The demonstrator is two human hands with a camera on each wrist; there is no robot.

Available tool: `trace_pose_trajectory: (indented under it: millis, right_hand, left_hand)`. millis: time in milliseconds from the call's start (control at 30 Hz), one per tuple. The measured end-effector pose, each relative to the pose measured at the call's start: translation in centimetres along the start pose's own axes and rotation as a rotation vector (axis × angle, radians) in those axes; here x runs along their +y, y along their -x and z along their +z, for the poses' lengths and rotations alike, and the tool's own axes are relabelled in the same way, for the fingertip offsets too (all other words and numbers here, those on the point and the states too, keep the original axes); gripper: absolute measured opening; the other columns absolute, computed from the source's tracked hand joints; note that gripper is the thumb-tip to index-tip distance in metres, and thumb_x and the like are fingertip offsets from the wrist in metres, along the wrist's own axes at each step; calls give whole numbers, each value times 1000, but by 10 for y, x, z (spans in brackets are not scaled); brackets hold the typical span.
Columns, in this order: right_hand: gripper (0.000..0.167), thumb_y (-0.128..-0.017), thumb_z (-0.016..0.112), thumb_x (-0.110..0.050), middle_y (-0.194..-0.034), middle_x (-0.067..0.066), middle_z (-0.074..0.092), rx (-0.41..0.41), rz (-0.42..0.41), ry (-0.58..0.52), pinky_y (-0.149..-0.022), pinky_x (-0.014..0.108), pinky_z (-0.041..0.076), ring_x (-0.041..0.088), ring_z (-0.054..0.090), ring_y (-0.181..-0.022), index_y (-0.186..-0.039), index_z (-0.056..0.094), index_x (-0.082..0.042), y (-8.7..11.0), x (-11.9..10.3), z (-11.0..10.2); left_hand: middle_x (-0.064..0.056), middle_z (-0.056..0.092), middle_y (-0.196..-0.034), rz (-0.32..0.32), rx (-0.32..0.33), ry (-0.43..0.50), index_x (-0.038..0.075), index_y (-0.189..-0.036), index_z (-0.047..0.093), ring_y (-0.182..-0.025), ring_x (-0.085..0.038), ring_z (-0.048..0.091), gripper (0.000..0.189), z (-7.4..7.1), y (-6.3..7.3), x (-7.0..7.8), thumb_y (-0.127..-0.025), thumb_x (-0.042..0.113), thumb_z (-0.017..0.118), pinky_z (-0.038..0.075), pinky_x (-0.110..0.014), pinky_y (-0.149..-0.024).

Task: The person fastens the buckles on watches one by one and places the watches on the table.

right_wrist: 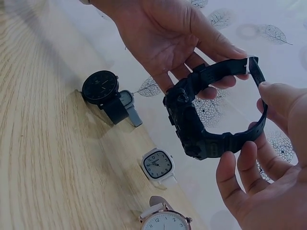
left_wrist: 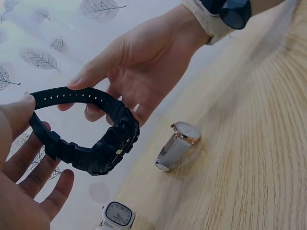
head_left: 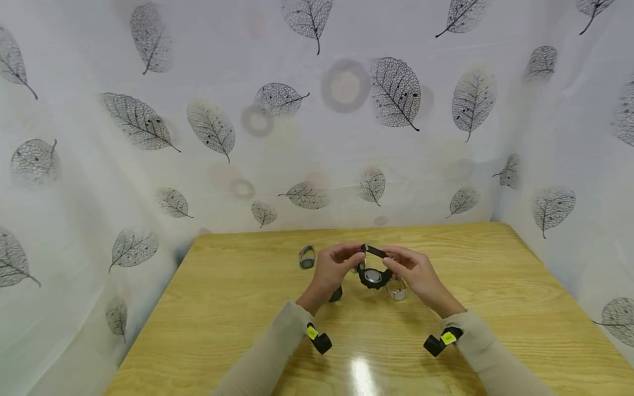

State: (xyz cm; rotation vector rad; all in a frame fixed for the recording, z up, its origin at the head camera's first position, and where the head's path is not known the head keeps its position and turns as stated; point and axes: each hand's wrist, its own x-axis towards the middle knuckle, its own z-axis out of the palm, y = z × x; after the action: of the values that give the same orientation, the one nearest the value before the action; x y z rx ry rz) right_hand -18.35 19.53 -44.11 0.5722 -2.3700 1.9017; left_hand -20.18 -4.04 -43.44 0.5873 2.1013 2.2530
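Observation:
A chunky black wristwatch (head_left: 373,278) is held up over the table, its strap forming a loop. My left hand (head_left: 331,275) pinches the strap near the buckle between thumb and fingers. On the other side, my right hand (head_left: 420,275) grips the strap between its thumb and fingers. The right wrist view shows the strap's tip end passing through a band near the buckle, with the black watch (right_wrist: 184,115) hanging from both hands. Below the hands lies a watch with a rose-gold case (left_wrist: 187,132) and pale strap, beside a white square watch (right_wrist: 158,165).
A black round watch (right_wrist: 100,87) lies on the wooden table (head_left: 238,330), partly behind the left wrist in the head view. A grey square watch (head_left: 307,259) stands farther back. A leaf-patterned curtain (head_left: 317,137) encloses the table's back and sides.

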Motion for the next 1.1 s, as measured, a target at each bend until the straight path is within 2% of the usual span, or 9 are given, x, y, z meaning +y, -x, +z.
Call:
trace_pose_trajectory:
  millis: [200,400,500,667,867,1100]
  right_hand:
    - [32,-103,67,-23,-101,13,67,-14,6,-5,-75,41,59,26,64,-84,-133,68,-12,0,4,0]
    - [32,-103,66,-23,-109,29,64,-31,15,-16,-77,43,60,26,65,-86,-133,68,-12,0,5,4]
    - [32,-103,67,-22,-111,33,63,-35,14,-21,-79,44,60,26,66,-87,-133,68,-11,1,5,5]
    - [32,-103,66,-21,-114,33,63,-42,13,-30,-80,46,60,26,68,-90,-133,68,-10,1,5,7]
    - [32,-103,66,-21,-118,33,63,-46,10,-31,-81,46,60,27,68,-94,-134,67,-12,2,7,8]
    - [30,-103,66,-22,-123,26,64,-48,-19,-11,-80,45,59,30,65,-96,-132,69,-14,2,8,13]
  left_hand:
    - [-11,75,-109,8,-17,-9,4,-120,75,-93,-15,72,27,-3,2,0,-95,15,76,60,-33,-82]
    - [-8,75,-106,-2,-23,8,2,-119,75,-93,-14,71,27,-5,1,-1,-94,13,77,60,-29,-80]
    - [-6,76,-105,9,-24,-2,1,-117,75,-94,-14,70,27,-5,1,-2,-93,13,78,60,-30,-82]
    - [-8,76,-102,27,-21,-34,-1,-114,76,-92,-13,70,25,-6,0,-5,-92,9,79,60,-30,-82]
    - [-10,76,-101,7,-15,-56,-1,-113,76,-90,-12,69,24,-6,0,-5,-91,8,79,59,-27,-79]
    - [-9,76,-104,-4,-62,-84,2,-114,77,-90,-13,69,26,-5,3,-9,-91,12,80,59,-28,-77]
